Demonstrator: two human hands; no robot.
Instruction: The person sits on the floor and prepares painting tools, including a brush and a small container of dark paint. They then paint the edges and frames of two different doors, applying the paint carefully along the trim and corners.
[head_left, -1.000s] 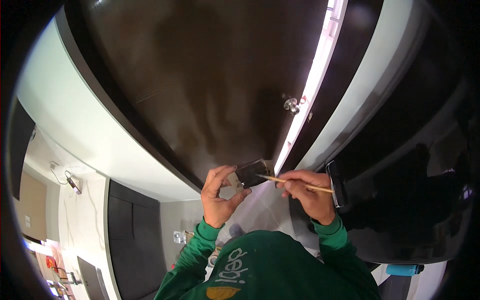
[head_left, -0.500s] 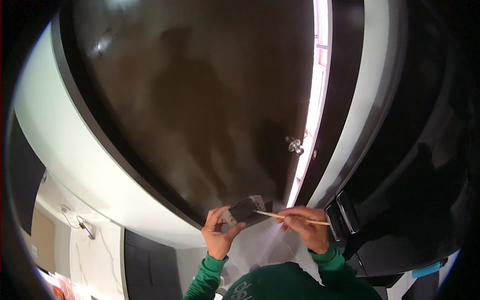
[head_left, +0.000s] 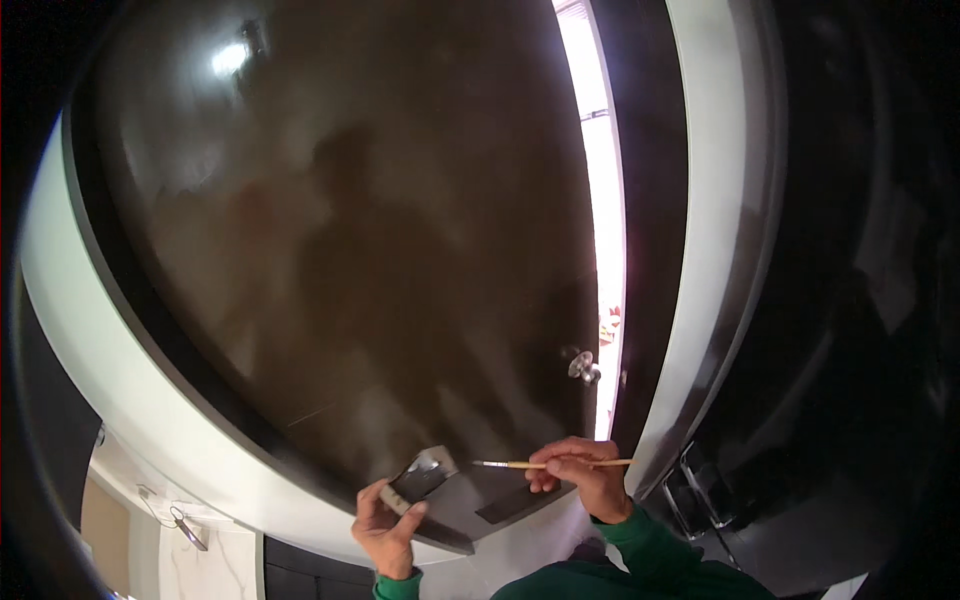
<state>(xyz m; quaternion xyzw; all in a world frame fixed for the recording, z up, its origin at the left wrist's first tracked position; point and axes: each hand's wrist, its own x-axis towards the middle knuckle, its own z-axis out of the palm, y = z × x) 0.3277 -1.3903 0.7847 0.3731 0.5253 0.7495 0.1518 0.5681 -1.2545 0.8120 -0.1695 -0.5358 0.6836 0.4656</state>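
My left hand point(head_left: 385, 532) grips a small, shallow, light-coloured carton point(head_left: 446, 463) by its edge, thumb on the near side. Its inner face carries a dark, glossy coating that looks wet. Between the fingers and thumb of my right hand point(head_left: 585, 475) lies a thin paintbrush point(head_left: 525, 464) with a wooden handle and a metal ferrule. The brush is nearly level, its tip pointing left, a short gap away from the carton. Both hands are low in the head view, in front of a dark brown door point(head_left: 430, 270).
The door stands ajar, with a bright gap point(head_left: 600, 200) along its right side and a round metal knob point(head_left: 582, 366). White wall point(head_left: 110, 320) curves along the left. At right is a glossy black appliance point(head_left: 850, 330) with handles point(head_left: 700, 485). A lamp-like fixture point(head_left: 188, 530) hangs lower left.
The brush tip has come away from the carton's dark face. The carton has moved left and tilts differently. The whole view has shifted, showing more of the upper door.
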